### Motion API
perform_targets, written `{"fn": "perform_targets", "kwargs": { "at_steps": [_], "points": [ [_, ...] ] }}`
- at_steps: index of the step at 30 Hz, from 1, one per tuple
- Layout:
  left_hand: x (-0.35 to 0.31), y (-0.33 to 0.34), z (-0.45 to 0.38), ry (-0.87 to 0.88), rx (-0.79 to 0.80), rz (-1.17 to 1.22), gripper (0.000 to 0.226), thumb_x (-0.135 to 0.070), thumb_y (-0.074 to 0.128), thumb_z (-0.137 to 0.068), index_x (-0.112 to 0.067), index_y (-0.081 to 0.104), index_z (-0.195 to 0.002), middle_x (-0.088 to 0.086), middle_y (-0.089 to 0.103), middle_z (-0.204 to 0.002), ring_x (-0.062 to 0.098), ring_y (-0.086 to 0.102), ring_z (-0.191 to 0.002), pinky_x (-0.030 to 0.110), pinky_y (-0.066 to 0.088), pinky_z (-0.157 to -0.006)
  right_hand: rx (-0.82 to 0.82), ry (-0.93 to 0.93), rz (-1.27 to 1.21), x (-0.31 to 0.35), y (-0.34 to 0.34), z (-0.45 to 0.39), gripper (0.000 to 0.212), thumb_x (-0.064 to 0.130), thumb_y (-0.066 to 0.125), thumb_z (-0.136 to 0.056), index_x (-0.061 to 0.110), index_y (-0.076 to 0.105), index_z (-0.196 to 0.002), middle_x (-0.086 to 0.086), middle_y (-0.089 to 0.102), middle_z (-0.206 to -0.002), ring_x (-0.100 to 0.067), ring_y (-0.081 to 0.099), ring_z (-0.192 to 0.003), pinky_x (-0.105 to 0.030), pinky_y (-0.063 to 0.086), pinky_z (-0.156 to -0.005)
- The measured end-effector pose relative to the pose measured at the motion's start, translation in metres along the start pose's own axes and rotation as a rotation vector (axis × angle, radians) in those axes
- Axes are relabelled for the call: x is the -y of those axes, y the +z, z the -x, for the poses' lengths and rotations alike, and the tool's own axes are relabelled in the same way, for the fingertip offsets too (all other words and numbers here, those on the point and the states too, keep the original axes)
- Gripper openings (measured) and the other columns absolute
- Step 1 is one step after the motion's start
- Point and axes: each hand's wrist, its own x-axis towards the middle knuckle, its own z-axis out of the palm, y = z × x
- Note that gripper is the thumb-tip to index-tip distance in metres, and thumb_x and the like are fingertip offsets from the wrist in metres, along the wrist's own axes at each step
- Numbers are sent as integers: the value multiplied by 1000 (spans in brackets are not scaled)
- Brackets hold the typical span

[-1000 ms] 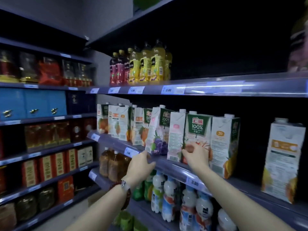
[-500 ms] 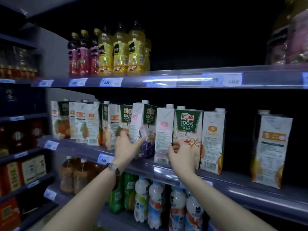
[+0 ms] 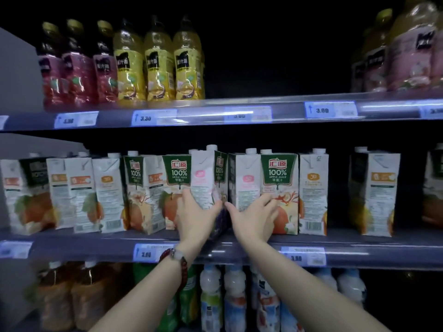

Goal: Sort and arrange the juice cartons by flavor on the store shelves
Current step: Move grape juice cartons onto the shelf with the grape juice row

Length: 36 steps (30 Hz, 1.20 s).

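Both arms reach up to the middle shelf [image 3: 239,250], where a row of juice cartons stands along the front edge. The left hand [image 3: 195,218] has its grip closed around a tilted carton [image 3: 208,178], fingers on the left face and thumb on the front corner; this carton shows a pink-marked white side and a green "100%" panel, with dark purple fruit printed low down, and it leans out of line from its neighbours. A dark beaded bracelet [image 3: 178,262] sits on that wrist. The right hand [image 3: 254,218] lies spread wide and flat, fingers across the lower front of an apple juice carton [image 3: 279,188] with a green label, the thumb stretched toward the pink-marked carton [image 3: 247,180] just to its left; it presses rather than clasps. Left of the hands stand another apple carton [image 3: 176,180] and several orange-printed cartons [image 3: 105,192], faces turned different ways. To the right, an orange-marked carton [image 3: 312,190] touches the apple one, and one more carton [image 3: 374,190] stands well apart. The upper shelf [image 3: 215,116] carries red bottles [image 3: 76,68] beside yellow bottles [image 3: 159,63]. Below, brown bottles [image 3: 72,295] and white-capped bottles [image 3: 223,295] fill the lowest level; what they hold I cannot tell.
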Motion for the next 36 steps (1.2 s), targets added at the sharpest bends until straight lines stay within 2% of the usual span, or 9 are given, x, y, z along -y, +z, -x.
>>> {"fn": "perform_targets", "kwargs": {
  "at_steps": [3, 8, 12, 16, 22, 26, 29, 33, 36],
  "points": [
    [4, -3, -2, 18, 32, 36, 52, -66, 63, -71, -28, 45, -99, -3, 53, -94, 18, 57, -83, 41, 54, -77, -15, 12, 19, 1, 2, -1, 94, 54, 74, -73, 1, 28, -135, -19, 37, -140, -36, 40, -125, -42, 45, -91],
    [8, -11, -4, 45, 101, 130, 45, -60, 68, -71, -30, 45, -96, -5, 52, -92, 4, 52, -75, 20, 39, -54, 11, 3, -46, -9, -9, -7, 74, 55, 77, -66, 13, 41, -115, -8, 51, -119, -31, 51, -109, -43, 50, -86],
    [7, -12, 2, -1, 89, 165, 53, -62, 68, -69, -30, 44, -104, -1, 50, -97, 22, 56, -89, 36, 49, -76, -22, -18, -50, -11, -7, -7, 71, 56, 76, -64, 17, 43, -114, -4, 52, -114, -28, 53, -105, -46, 51, -85],
    [4, -4, 7, -86, 94, 65, 76, -46, 79, -65, -23, 35, -122, 10, 46, -114, 36, 47, -109, 54, 41, -97, -96, -9, -40, -4, 9, -1, 70, 45, 74, -70, 9, 38, -118, -12, 46, -125, -32, 45, -115, -39, 43, -85],
    [-2, -7, 4, -134, 86, 170, 68, -35, 82, -67, -25, 41, -120, 2, 43, -107, 33, 47, -107, 50, 38, -101, -95, 24, -133, 2, 3, -3, 64, 36, 81, -66, 12, 41, -109, -12, 58, -112, -33, 56, -102, -39, 47, -81],
    [-3, -19, 3, -78, 113, 274, 67, -30, 84, -65, -24, 45, -120, 0, 47, -109, 25, 51, -102, 46, 44, -96, -75, 48, -293, 2, -4, -2, 55, 27, 85, -65, 20, 42, -98, -2, 63, -95, -26, 64, -90, -33, 51, -73],
    [-1, -31, 3, -40, 117, 334, 67, -26, 86, -64, -25, 45, -118, 1, 50, -113, 19, 52, -99, 34, 44, -82, -47, 18, -358, 4, -10, 1, 54, 24, 85, -66, 21, 43, -98, 0, 64, -95, -23, 65, -87, -39, 57, -77],
    [0, -44, 5, -69, 131, 444, 79, -23, 86, -65, -24, 41, -131, -3, 50, -119, 17, 53, -104, 37, 49, -86, -12, -82, -374, 12, -27, 1, 48, 29, 83, -67, 22, 43, -94, 3, 63, -91, -18, 66, -81, -40, 59, -70],
    [2, -52, 7, -138, 191, 547, 84, -20, 86, -65, -23, 39, -134, 3, 54, -127, 25, 59, -110, 49, 52, -91, 43, -160, -414, 16, -44, 2, 44, 30, 81, -70, 23, 45, -96, 3, 65, -89, -10, 67, -71, -27, 57, -55]
  ]
}}
